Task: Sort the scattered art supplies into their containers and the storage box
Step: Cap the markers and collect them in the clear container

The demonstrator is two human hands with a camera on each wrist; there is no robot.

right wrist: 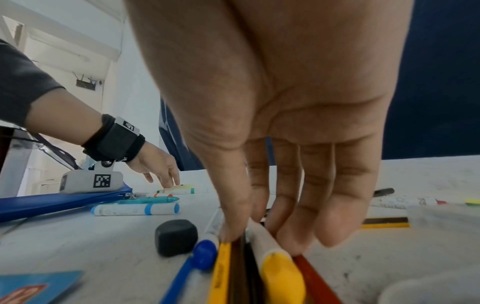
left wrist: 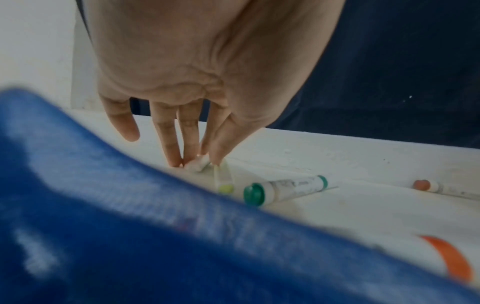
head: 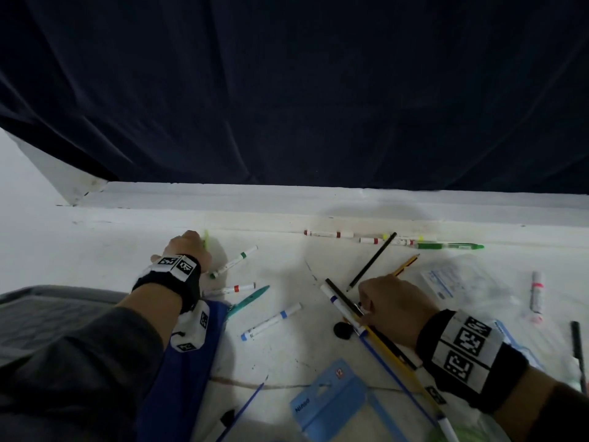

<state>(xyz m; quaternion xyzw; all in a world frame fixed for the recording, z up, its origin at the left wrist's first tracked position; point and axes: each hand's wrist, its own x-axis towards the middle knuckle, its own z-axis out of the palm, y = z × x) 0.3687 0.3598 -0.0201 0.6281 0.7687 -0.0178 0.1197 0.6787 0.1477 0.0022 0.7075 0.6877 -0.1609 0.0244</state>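
Note:
My left hand (head: 204, 242) reaches to the far left of the white table, and its thumb and fingertips (left wrist: 200, 162) pinch the end of a white marker with a yellow cap (left wrist: 223, 179), low over the table. My right hand (head: 366, 306) grips a bundle of pens and pencils (head: 382, 346) lying on the table. In the right wrist view its thumb and fingers (right wrist: 249, 232) clamp a yellow pencil, a yellow-capped marker (right wrist: 280, 267), a blue-capped marker and a red pencil. A blue pouch (head: 191, 362) lies under my left forearm.
A grey box (head: 47, 314) sits at the left edge. Loose on the table are a green marker (head: 234, 261), a red marker (head: 237, 288), a teal pen (head: 251, 298), a blue marker (head: 271, 321), a black eraser (head: 342, 330), a black pencil (head: 371, 261) and a green pen (head: 449, 246). A blue card pack (head: 334, 403) lies near me.

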